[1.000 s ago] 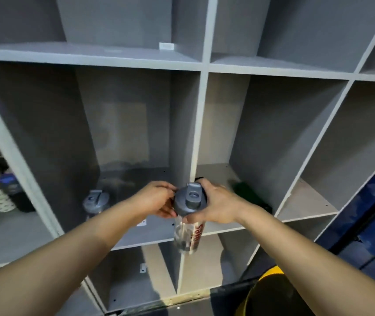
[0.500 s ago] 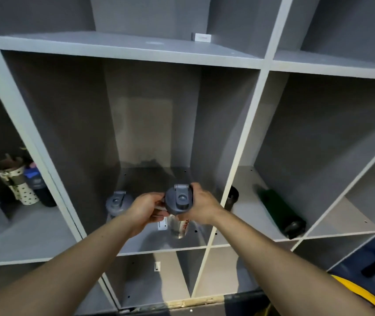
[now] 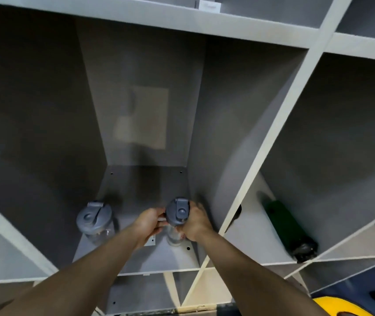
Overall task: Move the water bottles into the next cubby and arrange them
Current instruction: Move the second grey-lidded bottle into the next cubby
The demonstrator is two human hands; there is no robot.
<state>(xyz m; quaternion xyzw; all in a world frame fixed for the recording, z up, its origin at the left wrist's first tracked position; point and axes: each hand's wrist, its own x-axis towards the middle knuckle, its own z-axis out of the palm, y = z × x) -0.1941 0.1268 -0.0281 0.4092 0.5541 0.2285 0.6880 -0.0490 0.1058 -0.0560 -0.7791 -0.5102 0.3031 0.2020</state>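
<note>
A clear bottle with a grey flip lid [image 3: 178, 210] stands upright on the floor of the middle cubby [image 3: 136, 254], near its right wall. Both hands clasp it just under the lid: my left hand [image 3: 150, 222] on its left side, my right hand [image 3: 196, 221] on its right. A second clear bottle with the same grey lid [image 3: 94, 218] stands upright at the left of the same cubby. In the cubby to the right, a dark green bottle [image 3: 288, 229] lies on its side, and a dark object [image 3: 239, 209] peeks out behind the divider.
A white vertical divider [image 3: 259, 156] separates the middle cubby from the right one. A small white tag [image 3: 150, 241] lies on the cubby floor between my hands. Lower cubbies open below the shelf edge. A yellow object [image 3: 341, 307] sits at the bottom right.
The held bottle has moved from in front of the divider leftwards into the middle cubby and down onto its floor. My view has come closer and shifted left.
</note>
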